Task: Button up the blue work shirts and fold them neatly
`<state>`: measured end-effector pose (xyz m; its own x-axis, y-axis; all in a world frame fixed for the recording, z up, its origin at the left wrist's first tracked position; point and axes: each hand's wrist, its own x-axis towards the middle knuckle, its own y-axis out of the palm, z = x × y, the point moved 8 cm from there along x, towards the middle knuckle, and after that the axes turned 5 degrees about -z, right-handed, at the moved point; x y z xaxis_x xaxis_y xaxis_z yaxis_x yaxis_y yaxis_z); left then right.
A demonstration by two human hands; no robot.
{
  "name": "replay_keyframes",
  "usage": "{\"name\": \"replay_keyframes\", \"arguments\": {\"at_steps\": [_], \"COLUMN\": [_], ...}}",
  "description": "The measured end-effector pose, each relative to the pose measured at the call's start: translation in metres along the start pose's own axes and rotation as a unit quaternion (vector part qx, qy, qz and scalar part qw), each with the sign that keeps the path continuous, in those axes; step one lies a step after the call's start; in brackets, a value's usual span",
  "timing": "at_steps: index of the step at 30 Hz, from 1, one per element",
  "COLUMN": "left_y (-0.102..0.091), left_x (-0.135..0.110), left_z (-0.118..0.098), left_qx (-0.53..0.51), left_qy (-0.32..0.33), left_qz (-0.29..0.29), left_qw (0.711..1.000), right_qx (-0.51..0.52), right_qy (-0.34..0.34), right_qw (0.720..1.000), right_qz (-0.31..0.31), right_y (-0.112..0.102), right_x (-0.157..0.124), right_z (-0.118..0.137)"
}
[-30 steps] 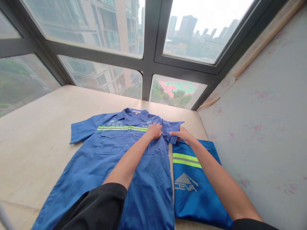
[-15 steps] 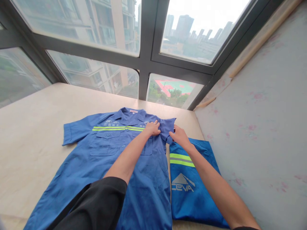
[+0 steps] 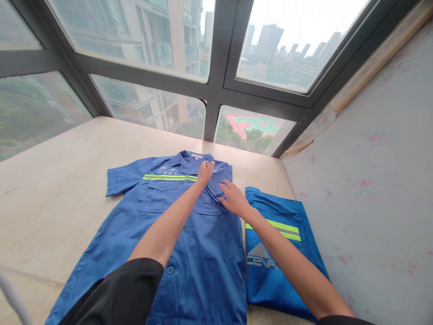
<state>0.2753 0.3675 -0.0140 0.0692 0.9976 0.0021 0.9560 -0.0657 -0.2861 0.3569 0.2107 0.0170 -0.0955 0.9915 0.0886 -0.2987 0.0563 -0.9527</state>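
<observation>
A blue short-sleeved work shirt (image 3: 199,243) lies spread out, front side up, collar toward the windows. Its sleeve on the right is turned inward over the chest, covering part of the yellow-green stripe. Just below the collar, my left hand (image 3: 204,172) is closed on the shirt fabric at the folded-in part. To the right, my right hand (image 3: 235,198) rests at the folded sleeve, fingers apart and bent slightly. The other sleeve (image 3: 126,177) stretches out flat to the left.
A folded brighter blue garment (image 3: 270,289) with a yellow-green stripe and CEVA lettering lies right of the shirt, partly under my right forearm. Both are on a pale surface (image 3: 74,176). Grey-framed windows (image 3: 211,113) stand behind, a flowered wall (image 3: 368,216) at right.
The right sleeve, earlier stretched outward, is now folded in over the chest. Both hands have moved left relative to the shirt, and my right hand's fingers have spread. The view has shifted slightly.
</observation>
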Motion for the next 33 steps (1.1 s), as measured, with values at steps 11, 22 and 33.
{"name": "replay_keyframes", "arguments": {"at_steps": [11,22,33], "left_y": [0.076,0.057,-0.126], "left_x": [-0.088,-0.087,-0.052], "left_z": [-0.007,-0.012,0.015], "left_qx": [0.435,0.378,0.434], "left_qy": [0.390,0.438,0.345], "left_qz": [0.229,0.101,-0.020], "left_qw": [0.778,0.809,0.832], "right_qx": [-0.014,-0.055,-0.063], "right_qy": [0.007,0.001,0.039], "right_qw": [0.997,0.992,0.984], "right_qz": [0.082,0.111,0.162], "right_y": [0.049,0.059,0.038], "right_x": [-0.043,-0.054,-0.028], "right_z": [-0.010,-0.020,-0.019]}}
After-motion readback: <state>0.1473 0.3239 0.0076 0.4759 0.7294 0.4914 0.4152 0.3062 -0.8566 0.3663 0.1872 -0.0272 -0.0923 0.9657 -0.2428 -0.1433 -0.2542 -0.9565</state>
